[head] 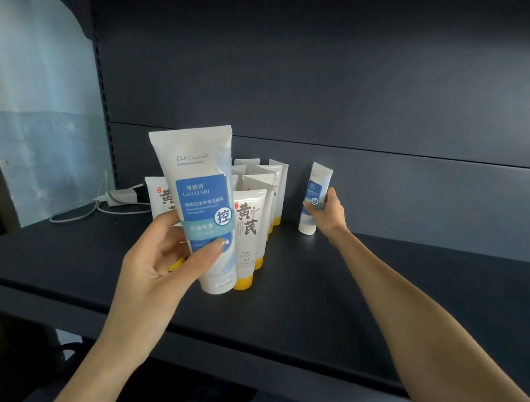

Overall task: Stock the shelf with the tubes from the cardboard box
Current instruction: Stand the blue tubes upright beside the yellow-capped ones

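Note:
My left hand (pixel 162 256) grips a white tube with a blue label (pixel 199 196), cap down, held upright in the air in front of the shelf's stocked tubes. My right hand (pixel 328 216) reaches deep onto the dark shelf (pixel 330 287) and holds a second blue-label tube (pixel 314 198), which stands cap down on the shelf near the back wall. Several white tubes with yellow caps (pixel 250 231) stand in rows at the shelf's middle, left of my right hand. The cardboard box is out of view.
A white power strip with a cable (pixel 116 196) lies at the shelf's back left. The shelf's back wall (pixel 327 95) rises behind the tubes. Bare shelf surface stretches to the right of the standing blue tube and along the front edge.

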Demonstrator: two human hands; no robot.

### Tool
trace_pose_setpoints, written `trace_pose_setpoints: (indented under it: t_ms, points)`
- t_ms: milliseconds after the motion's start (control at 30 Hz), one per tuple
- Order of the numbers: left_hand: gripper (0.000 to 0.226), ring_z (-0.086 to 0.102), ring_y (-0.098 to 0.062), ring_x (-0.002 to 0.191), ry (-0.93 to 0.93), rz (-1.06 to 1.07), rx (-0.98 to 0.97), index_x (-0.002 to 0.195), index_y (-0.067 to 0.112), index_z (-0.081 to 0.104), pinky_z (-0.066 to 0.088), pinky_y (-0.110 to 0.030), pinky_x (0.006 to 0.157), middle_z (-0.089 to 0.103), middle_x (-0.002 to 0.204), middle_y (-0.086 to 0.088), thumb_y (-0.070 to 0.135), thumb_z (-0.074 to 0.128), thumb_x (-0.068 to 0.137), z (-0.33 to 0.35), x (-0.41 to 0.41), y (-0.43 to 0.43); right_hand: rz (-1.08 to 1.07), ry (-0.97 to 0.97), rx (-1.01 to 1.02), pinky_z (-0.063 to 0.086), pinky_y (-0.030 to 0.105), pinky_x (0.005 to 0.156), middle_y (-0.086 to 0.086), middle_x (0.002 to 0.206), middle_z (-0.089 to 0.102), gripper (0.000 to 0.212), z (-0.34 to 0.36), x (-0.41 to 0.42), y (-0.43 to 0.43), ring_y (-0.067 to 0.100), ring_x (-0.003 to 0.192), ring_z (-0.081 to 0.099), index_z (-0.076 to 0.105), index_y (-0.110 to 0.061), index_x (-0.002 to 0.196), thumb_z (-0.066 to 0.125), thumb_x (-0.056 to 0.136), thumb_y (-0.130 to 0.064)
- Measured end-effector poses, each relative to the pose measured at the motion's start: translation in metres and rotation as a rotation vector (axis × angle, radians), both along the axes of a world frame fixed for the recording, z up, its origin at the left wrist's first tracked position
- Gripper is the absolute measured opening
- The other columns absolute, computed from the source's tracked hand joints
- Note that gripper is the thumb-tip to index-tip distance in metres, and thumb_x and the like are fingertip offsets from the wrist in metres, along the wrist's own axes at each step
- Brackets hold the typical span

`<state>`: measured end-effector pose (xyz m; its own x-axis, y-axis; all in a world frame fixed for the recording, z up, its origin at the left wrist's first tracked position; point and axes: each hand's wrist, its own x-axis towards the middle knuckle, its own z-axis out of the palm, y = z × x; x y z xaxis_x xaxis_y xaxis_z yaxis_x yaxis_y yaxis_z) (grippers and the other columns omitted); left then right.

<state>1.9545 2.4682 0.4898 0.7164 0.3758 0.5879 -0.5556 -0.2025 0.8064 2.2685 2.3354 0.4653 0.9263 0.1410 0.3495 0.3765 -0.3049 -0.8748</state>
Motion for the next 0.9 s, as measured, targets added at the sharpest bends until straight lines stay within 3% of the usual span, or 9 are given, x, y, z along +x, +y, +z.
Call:
trace_pose_setpoints:
  t_ms: [167,333,567,733,833,900]
  points:
    - [0.035,0.067,-0.007,0.097,-0.013,-0.011,-0.012,0.096,0.044,0.067,0.055,-0.02,0.072,0.071,0.104,0.01,0.04,0.071,0.061,-0.002,0.007,-0.002,0.014,-0.006,0.001,0.047,0.032,0.085,0.011,0.125,0.055,0.039,-0.005,0.009,0.006,0.024,0.11,0.055,0.043,-0.004,0.123,0.062,0.09,-0.014]
    - [0.034,0.067,-0.007,0.098,-0.006,-0.046,0.0,0.096,0.043,0.067,0.054,-0.018,0.074,0.071,0.104,0.009,0.037,0.071,0.062,-0.005,0.007,0.0,-0.072,-0.02,-0.012,0.043,0.027,0.075,0.012,0.118,0.06,0.035,-0.011,0.014,0.01,0.019,0.096,0.057,0.051,-0.003,0.117,0.065,0.089,-0.018]
    - [0.035,0.067,-0.008,0.098,0.02,-0.096,0.006,0.096,0.042,0.067,0.053,-0.017,0.074,0.071,0.105,0.009,0.04,0.071,0.062,-0.001,0.007,0.011,-0.156,0.012,-0.005,0.046,0.028,0.082,0.011,0.12,0.06,0.042,-0.009,0.009,0.004,0.024,0.105,0.059,0.054,-0.004,0.115,0.072,0.083,-0.023]
    - [0.038,0.067,-0.012,0.1,0.06,-0.194,0.03,0.1,0.038,0.066,0.055,-0.034,0.081,0.071,0.105,0.007,0.042,0.071,0.062,0.003,0.012,0.002,-0.17,-0.045,0.003,0.048,0.033,0.089,0.01,0.121,0.058,0.036,0.005,-0.017,-0.011,0.023,0.105,0.058,0.056,-0.007,0.114,0.067,0.087,-0.028]
    - [0.039,0.066,-0.013,0.1,0.083,-0.267,0.024,0.1,0.039,0.065,0.056,-0.031,0.078,0.071,0.105,0.007,0.044,0.071,0.062,0.006,0.019,-0.009,-0.11,-0.112,0.062,0.047,0.03,0.084,0.005,0.114,0.061,0.022,0.023,-0.05,-0.022,0.019,0.098,0.058,0.057,-0.011,0.11,0.06,0.092,-0.023]
    - [0.037,0.066,-0.012,0.1,0.092,-0.315,0.025,0.1,0.041,0.064,0.055,-0.03,0.08,0.07,0.106,0.008,0.044,0.072,0.063,0.009,0.024,-0.018,-0.05,-0.145,0.175,0.051,0.036,0.087,-0.005,0.103,0.063,0.007,0.033,-0.078,-0.032,0.013,0.091,0.058,0.058,-0.018,0.101,0.056,0.094,-0.019]
